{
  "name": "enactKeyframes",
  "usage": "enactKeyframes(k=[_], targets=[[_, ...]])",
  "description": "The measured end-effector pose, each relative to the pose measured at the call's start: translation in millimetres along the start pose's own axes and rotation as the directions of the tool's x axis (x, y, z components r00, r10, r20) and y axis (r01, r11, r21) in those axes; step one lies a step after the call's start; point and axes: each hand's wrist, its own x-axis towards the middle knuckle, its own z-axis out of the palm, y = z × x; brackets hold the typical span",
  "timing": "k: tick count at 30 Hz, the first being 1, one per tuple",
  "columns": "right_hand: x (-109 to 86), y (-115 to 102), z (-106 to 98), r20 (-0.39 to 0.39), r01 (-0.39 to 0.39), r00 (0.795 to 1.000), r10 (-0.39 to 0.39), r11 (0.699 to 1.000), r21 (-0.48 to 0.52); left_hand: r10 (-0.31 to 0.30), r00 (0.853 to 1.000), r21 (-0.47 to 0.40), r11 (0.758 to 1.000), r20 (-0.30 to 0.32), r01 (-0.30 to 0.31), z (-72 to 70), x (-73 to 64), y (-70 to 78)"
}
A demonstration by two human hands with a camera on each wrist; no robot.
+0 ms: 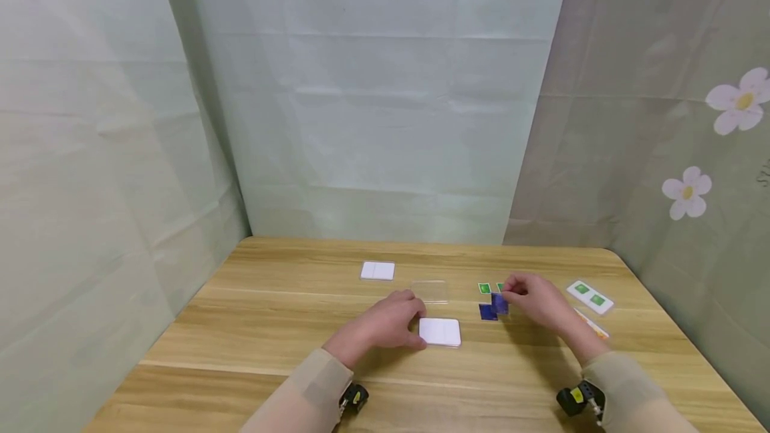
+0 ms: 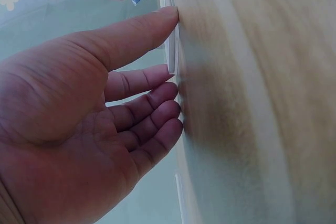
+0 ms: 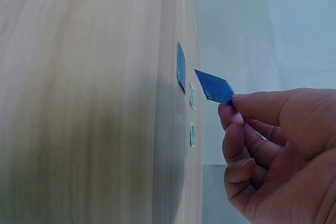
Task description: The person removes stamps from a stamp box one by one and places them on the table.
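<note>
My right hand (image 1: 538,299) pinches a small blue square (image 1: 499,303) by its edge between thumb and fingertips. In the right wrist view the blue square (image 3: 214,87) is tilted and raised off the table. A second blue square (image 1: 488,312) lies flat just left of it, and a green square with a pale border (image 1: 484,289) lies behind; another green one (image 3: 192,135) is beside it. My left hand (image 1: 394,321) holds the left side of a white card in a clear holder (image 1: 440,331), thumb at the near corner and index finger at the far one.
A clear plastic plate (image 1: 430,292) lies behind the white card. Farther back is another white holder (image 1: 377,270) with a dividing line. At right sit a white holder with two green squares (image 1: 590,297) and an orange-and-white piece (image 1: 592,323), partly hidden by my right arm. Curtains surround the wooden table (image 1: 289,353).
</note>
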Motion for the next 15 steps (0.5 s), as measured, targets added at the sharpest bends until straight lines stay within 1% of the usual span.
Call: enactKeyframes(k=[8, 15], targets=[[-0.5, 8.6, -5.6, -0.005, -0.025, 1.000, 0.025, 0.999, -0.047, -0.008, 1.000, -0.004, 1.000, 0.007, 0.008, 0.9, 0.9, 0.3], [1.5, 15.7, -4.8, -0.005, -0.022, 1.000, 0.021, 0.996, -0.081, -0.006, 1.000, -0.008, 1.000, 0.000, 0.006, 0.4, 0.0, 0.3]])
